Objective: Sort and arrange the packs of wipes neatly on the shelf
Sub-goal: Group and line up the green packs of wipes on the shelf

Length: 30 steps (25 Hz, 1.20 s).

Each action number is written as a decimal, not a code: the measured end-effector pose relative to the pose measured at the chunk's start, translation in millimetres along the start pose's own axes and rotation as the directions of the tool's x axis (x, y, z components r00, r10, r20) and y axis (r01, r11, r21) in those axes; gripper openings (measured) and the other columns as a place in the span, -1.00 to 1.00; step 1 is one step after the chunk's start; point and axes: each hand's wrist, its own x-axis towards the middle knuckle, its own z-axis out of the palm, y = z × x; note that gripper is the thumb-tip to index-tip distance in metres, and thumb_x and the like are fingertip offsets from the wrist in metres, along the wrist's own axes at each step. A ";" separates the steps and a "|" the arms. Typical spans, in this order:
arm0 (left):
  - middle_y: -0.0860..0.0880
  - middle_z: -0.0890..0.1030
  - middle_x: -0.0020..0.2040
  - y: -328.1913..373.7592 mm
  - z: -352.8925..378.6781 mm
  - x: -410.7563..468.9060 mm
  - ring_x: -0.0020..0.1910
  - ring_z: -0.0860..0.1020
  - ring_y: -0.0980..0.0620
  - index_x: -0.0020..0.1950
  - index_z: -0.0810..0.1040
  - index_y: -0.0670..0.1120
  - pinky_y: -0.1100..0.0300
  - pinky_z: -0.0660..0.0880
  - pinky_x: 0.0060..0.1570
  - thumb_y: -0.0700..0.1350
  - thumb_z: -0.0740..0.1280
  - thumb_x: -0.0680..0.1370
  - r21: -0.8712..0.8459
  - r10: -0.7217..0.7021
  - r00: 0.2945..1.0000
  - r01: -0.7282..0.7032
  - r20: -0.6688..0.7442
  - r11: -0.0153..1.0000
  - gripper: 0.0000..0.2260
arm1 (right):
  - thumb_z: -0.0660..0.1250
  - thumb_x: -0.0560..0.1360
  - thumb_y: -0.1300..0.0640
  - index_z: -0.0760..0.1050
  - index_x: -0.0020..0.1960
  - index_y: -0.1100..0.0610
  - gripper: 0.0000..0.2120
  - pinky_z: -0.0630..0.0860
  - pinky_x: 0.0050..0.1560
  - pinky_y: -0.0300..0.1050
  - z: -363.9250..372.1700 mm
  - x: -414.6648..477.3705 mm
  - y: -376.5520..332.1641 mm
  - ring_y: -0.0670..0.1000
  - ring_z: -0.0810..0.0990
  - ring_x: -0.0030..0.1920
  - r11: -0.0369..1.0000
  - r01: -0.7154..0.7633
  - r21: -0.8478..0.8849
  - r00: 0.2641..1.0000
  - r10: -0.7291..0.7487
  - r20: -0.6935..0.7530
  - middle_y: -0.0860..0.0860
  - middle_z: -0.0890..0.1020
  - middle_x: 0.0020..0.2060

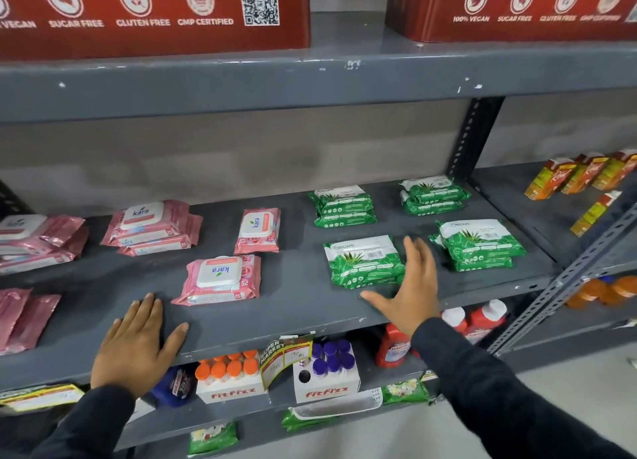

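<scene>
Hands empty: left hand (pixel 132 346) rests flat on the shelf (pixel 293 307), bracing; right hand (pixel 412 286), its grip spread wide, reaches beside the green wipes stack (pixel 363 260), probably to straighten it; pink packs (pixel 220 279) lie just beyond the left hand.

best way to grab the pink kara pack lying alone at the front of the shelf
Take the front pink kara pack by its two short crimped ends, or pinch its near long edge, coming from the front with the left hand, which rests flat just beside it. It lies flat, lid up and skewed; the rigid white lid offers no grip.
</scene>
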 end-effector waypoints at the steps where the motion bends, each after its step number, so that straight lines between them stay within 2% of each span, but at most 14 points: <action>1: -0.11 0.19 0.53 0.1 0.9 0.7 0.50 0.15 -0.11 0.49 0.20 -0.16 -0.10 0.14 0.44 0.40 -0.18 0.45 0.003 -0.004 1.000 0.004 -0.001 1.000 -0.17 | 0.56 0.13 -0.25 -0.01 0.50 -0.02 0.14 0.23 0.41 0.26 10.8 -15.5 -5.4 0.18 0.13 0.47 1.000 0.013 -0.018 0.996 -0.014 -0.091 0.13 0.13 0.48; 4: -0.10 0.18 0.53 -0.6 2.2 1.5 0.50 0.14 -0.10 0.50 0.18 -0.15 -0.09 0.13 0.44 0.40 -0.19 0.44 0.012 -0.010 1.000 0.010 0.001 1.000 -0.16 | 0.52 0.09 -0.33 0.04 0.47 0.08 0.16 0.23 0.36 0.36 39.2 -42.1 -26.1 0.22 0.14 0.44 0.996 -0.084 0.022 0.974 0.087 -0.207 0.18 0.15 0.46; 6: -0.10 0.18 0.54 -0.3 2.4 2.0 0.50 0.13 -0.10 0.50 0.17 -0.15 -0.09 0.12 0.45 0.40 -0.18 0.44 0.009 -0.015 1.000 0.015 0.007 1.000 -0.16 | 0.48 0.03 -0.42 0.04 0.48 0.11 0.23 0.16 0.38 0.39 49.3 -39.3 -38.2 0.26 0.11 0.46 0.987 -0.159 0.009 0.967 0.157 -0.202 0.23 0.13 0.47; 10: -0.08 0.17 0.54 -2.0 3.0 2.9 0.51 0.12 -0.08 0.51 0.16 -0.13 -0.08 0.12 0.45 0.42 -0.20 0.44 0.013 -0.023 1.000 0.023 0.010 1.000 -0.15 | 0.27 -0.04 -0.62 0.02 0.48 0.12 0.32 0.03 0.39 0.35 54.6 -20.6 -51.8 0.26 0.04 0.49 0.975 -0.215 -0.053 0.960 0.202 -0.192 0.20 0.11 0.48; 12: -0.09 0.17 0.54 -1.1 2.6 2.9 0.50 0.13 -0.08 0.51 0.16 -0.13 -0.08 0.13 0.44 0.42 -0.21 0.44 0.013 -0.025 1.000 0.025 0.014 1.000 -0.15 | 0.32 -0.05 -0.58 0.01 0.47 0.10 0.31 0.09 0.38 0.37 54.7 -11.4 -51.0 0.24 0.09 0.47 0.963 -0.270 -0.025 0.941 0.258 -0.220 0.19 0.14 0.47; 15: -0.09 0.18 0.53 -0.6 1.9 2.4 0.50 0.14 -0.09 0.51 0.16 -0.14 -0.08 0.13 0.44 0.42 -0.21 0.44 0.018 -0.028 1.000 0.028 0.011 0.999 -0.16 | 0.50 -0.05 -0.40 0.03 0.46 0.07 0.27 0.20 0.31 0.34 54.8 -4.4 -48.1 0.24 0.20 0.40 0.952 -0.305 0.021 0.913 0.299 -0.278 0.18 0.22 0.43; 18: -0.10 0.19 0.53 -0.2 1.1 2.3 0.50 0.15 -0.10 0.51 0.17 -0.14 -0.09 0.14 0.44 0.42 -0.20 0.44 0.018 -0.029 0.999 0.029 0.013 0.999 -0.16 | 0.57 -0.06 -0.31 0.02 0.46 0.05 0.27 0.20 0.29 0.29 56.0 -3.9 -49.4 0.21 0.20 0.38 0.944 -0.327 0.051 0.893 0.326 -0.310 0.16 0.24 0.41; 22: -0.10 0.19 0.53 0.4 -0.1 2.3 0.50 0.15 -0.10 0.51 0.17 -0.13 -0.09 0.13 0.44 0.42 -0.20 0.43 0.019 -0.027 1.000 0.027 0.015 0.999 -0.15 | 0.53 -0.10 -0.41 0.04 0.45 0.04 0.30 0.17 0.31 0.28 53.3 -0.7 -49.1 0.23 0.18 0.40 0.934 -0.353 0.048 0.881 0.350 -0.319 0.17 0.21 0.42; 25: -0.11 0.19 0.53 1.4 -0.4 2.0 0.50 0.16 -0.12 0.50 0.17 -0.14 -0.10 0.13 0.44 0.41 -0.20 0.43 0.014 -0.024 1.000 0.024 0.020 1.000 -0.15 | 0.48 -0.15 -0.48 -0.01 0.47 0.03 0.37 0.07 0.37 0.37 53.5 -6.7 -45.0 0.26 0.07 0.46 0.940 -0.337 -0.053 0.919 0.317 -0.234 0.18 0.08 0.48; 27: -0.12 0.19 0.53 0.9 -0.4 2.0 0.49 0.16 -0.13 0.50 0.18 -0.15 -0.11 0.14 0.44 0.41 -0.19 0.42 0.004 -0.023 1.000 0.023 0.017 1.000 -0.14 | 0.50 -0.12 -0.46 -0.04 0.48 0.03 0.37 0.07 0.36 0.42 54.0 -10.7 -43.5 0.31 0.12 0.45 0.936 -0.333 -0.111 0.933 0.309 -0.186 0.19 0.03 0.49; 30: -0.13 0.20 0.52 1.1 -0.6 2.0 0.49 0.17 -0.14 0.49 0.20 -0.16 -0.12 0.15 0.43 0.41 -0.18 0.42 0.007 -0.017 1.000 0.017 0.019 1.000 -0.14 | 0.54 -0.05 -0.41 -0.08 0.49 0.01 0.33 0.06 0.37 0.41 52.0 -8.2 -44.1 0.28 0.28 0.41 0.922 -0.370 -0.116 0.921 0.349 -0.172 0.18 -0.01 0.50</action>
